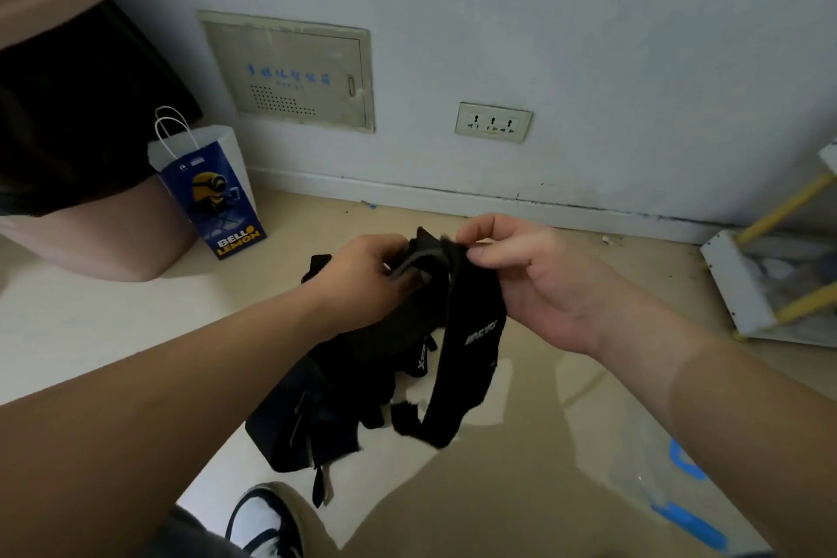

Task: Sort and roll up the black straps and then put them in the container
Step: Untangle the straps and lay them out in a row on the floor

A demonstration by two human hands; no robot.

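Two hands gripped black straps above floor: left hand clutched bundle, right hand pinched top end; rest hung down beside paper bag.

A blue-and-white paper bag stands on the floor near the wall. The wall carries a beige hatch and a triple socket. A white rack with yellow bars sits at the right edge.
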